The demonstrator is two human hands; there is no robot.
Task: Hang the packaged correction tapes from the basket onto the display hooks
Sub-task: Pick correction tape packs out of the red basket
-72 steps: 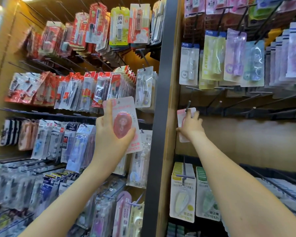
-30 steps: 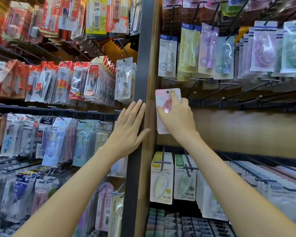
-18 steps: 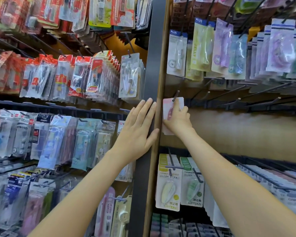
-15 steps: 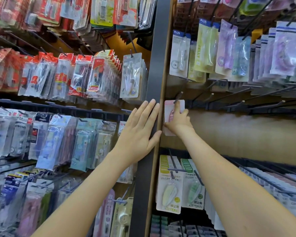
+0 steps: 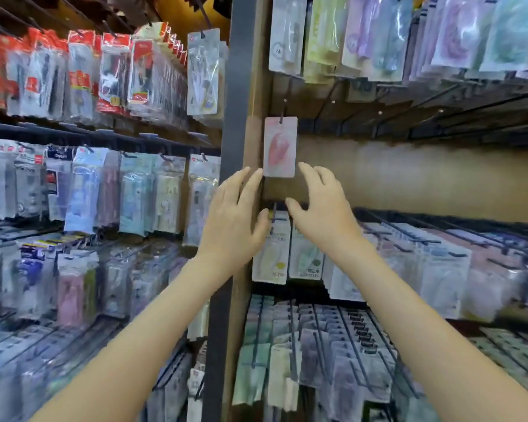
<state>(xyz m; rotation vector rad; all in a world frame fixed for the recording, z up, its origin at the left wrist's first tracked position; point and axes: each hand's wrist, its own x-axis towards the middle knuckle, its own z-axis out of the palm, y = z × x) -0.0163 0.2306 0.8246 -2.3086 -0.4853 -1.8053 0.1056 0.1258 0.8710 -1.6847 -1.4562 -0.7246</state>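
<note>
A pink packaged correction tape (image 5: 280, 146) hangs alone from a black display hook (image 5: 284, 109) at the left end of the right shelf bay. My right hand (image 5: 323, 208) is just below and right of it, fingers spread, holding nothing. My left hand (image 5: 237, 220) lies over the dark upright post (image 5: 237, 95), fingers straight, its fingertips near the package's lower left corner. The basket is out of view.
Several bare black hooks (image 5: 415, 117) stick out to the right of the hung package. Rows of packaged stationery (image 5: 110, 77) fill the left bay. Other correction tapes (image 5: 305, 254) hang below, and pastel packages (image 5: 369, 35) hang above.
My right hand has let go of the pink package and dropped below it; the package now hangs on the hook. My left hand has stayed on the post.
</note>
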